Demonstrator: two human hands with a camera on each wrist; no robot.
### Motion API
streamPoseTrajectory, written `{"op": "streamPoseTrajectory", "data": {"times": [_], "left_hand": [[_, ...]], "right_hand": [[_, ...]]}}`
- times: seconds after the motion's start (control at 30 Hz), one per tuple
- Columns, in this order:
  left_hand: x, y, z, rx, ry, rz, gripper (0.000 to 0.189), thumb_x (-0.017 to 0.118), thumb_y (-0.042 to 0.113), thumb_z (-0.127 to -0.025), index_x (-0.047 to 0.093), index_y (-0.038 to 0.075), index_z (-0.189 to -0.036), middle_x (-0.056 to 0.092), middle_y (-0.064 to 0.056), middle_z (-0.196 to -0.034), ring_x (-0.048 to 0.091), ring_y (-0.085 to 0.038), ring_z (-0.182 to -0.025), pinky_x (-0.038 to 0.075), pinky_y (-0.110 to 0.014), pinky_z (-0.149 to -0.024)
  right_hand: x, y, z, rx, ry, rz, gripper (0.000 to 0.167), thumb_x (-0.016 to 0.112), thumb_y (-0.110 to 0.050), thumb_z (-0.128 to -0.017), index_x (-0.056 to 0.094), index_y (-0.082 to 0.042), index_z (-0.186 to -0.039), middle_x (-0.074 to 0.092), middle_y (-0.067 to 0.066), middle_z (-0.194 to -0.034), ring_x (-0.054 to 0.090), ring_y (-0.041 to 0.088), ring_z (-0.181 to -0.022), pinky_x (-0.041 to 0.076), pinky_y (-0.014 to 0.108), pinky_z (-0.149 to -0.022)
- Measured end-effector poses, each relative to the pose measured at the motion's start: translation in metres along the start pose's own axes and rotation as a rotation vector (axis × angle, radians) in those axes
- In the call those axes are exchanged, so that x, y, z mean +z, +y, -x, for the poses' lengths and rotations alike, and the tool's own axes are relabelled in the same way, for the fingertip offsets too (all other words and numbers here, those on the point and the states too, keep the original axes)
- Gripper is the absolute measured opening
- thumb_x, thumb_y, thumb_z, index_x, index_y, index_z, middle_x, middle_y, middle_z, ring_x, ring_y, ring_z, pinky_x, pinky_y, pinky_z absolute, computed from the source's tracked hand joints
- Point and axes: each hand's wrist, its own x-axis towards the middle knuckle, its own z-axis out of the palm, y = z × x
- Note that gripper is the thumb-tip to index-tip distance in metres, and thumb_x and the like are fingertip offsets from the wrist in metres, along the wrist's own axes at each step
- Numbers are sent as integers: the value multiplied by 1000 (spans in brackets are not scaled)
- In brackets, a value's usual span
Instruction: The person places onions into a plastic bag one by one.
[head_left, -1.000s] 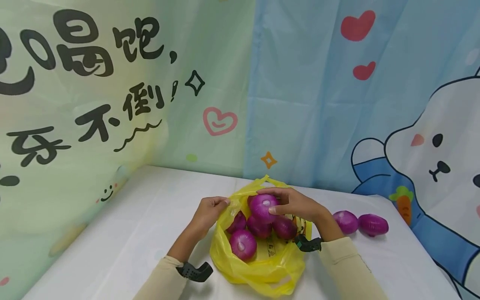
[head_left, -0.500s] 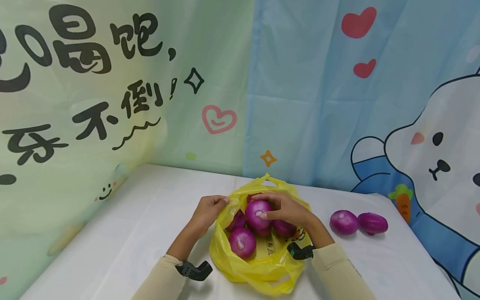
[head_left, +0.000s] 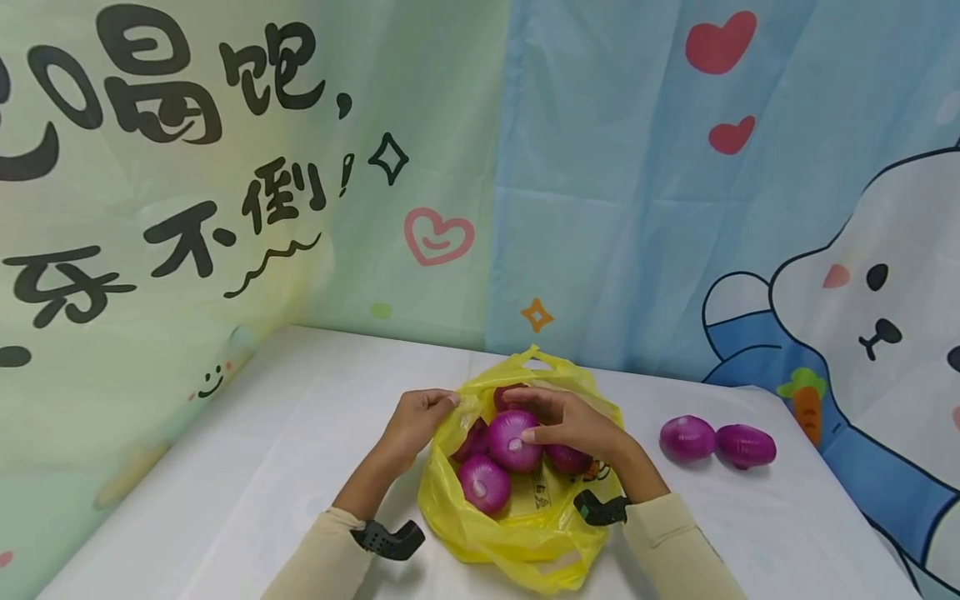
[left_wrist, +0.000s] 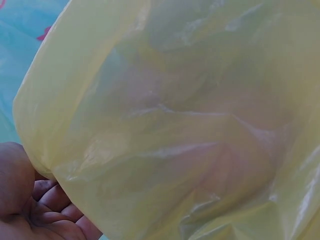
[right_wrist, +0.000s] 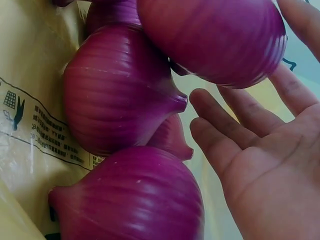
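Observation:
My left hand [head_left: 412, 425] pinches the left rim of a yellow plastic bag [head_left: 517, 554] between thumb and fingers. The left wrist view shows the bag's thin film [left_wrist: 165, 150] filling most of the picture, the pinching hand [left_wrist: 45, 210] at the lower left. Several purple-red onions lie in the bag, one [head_left: 484, 485] towards the front. My right hand [head_left: 573, 421] is over the opening, its fingers spread beside the uppermost onion [head_left: 515, 442]. Up close in the right wrist view, that onion [right_wrist: 215, 37] sits against others, and the right fingers [right_wrist: 245, 115] are loosely extended, not curled round it.
Two more onions, one [head_left: 687, 439] beside another [head_left: 746, 447], lie on the white tabletop [head_left: 300, 467] right of the bag. A printed cloth backdrop [head_left: 585, 208] stands behind and to the left of the table. Black cameras are strapped to both wrists.
My right hand has moved left and slightly down with an onion, which now rests lower among the others with the fingers loosened. My left hand keeps its pinch on the bag.

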Motion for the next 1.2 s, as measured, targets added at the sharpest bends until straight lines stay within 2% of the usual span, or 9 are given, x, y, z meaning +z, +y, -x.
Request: {"op": "streamPoseTrajectory", "data": {"times": [0.13,0.2,0.37,0.47,0.6,0.83,0.97,1.1,1.2], "left_hand": [[0,1,1,7,-3,4,30,57,24,-99,69,0,-112,70,-8,-102,64,-17,-88,54,-30,-79],[0,1,0,-1,-6,6,30,57,24,-99,69,0,-112,70,-7,-101,64,-18,-88,54,-30,-80],[0,1,0,0,-12,-1,31,57,25,-99,69,1,-112,70,-6,-100,64,-18,-87,55,-30,-79],[0,1,0,0,-13,0,31,57,25,-99,69,1,-112,70,-6,-100,64,-18,-87,55,-30,-79],[1,0,0,1,-19,1,31,56,25,-99,69,0,-113,70,-7,-101,64,-18,-88,54,-30,-80],[0,2,0,-10,-6,-3,31,57,25,-99,69,1,-114,69,-7,-102,64,-18,-89,55,-30,-81],[-1,2,0,-11,-8,-1,31,56,25,-99,69,1,-114,69,-7,-102,64,-18,-88,54,-30,-81],[-1,1,1,-10,-11,2,30,56,24,-99,69,0,-113,70,-7,-101,64,-18,-88,54,-30,-81],[-1,1,1,-6,-12,2,30,56,24,-99,69,1,-113,70,-6,-100,64,-18,-88,54,-30,-81]], "right_hand": [[0,-2,4,-34,1,-15,56,66,-9,-92,45,0,-143,45,23,-143,39,37,-134,40,28,-103],[-1,-5,6,-37,14,-19,54,65,-7,-92,47,-1,-142,45,24,-142,39,38,-133,39,35,-104],[-3,-11,12,-21,51,-28,50,63,-1,-92,50,-5,-140,47,21,-142,41,29,-134,29,49,-108],[-6,-11,16,-18,58,-30,49,63,-3,-93,50,-8,-141,47,20,-142,43,26,-134,31,43,-109],[-13,-10,23,-33,85,-50,48,62,-4,-94,50,-8,-141,46,22,-143,43,28,-133,37,31,-105],[-21,-14,35,-53,149,-20,44,60,-9,-96,52,-7,-139,49,20,-140,45,30,-131,36,30,-105],[-25,-17,43,-46,186,-10,42,58,-6,-97,52,-5,-138,51,18,-139,47,29,-129,43,29,-100],[-29,-19,52,-35,250,21,39,57,-7,-97,53,-4,-136,54,15,-137,50,26,-127,47,27,-94],[-33,-20,60,-46,310,54,38,58,-7,-97,54,-3,-135,55,15,-135,52,22,-125,45,25,-95]]}}
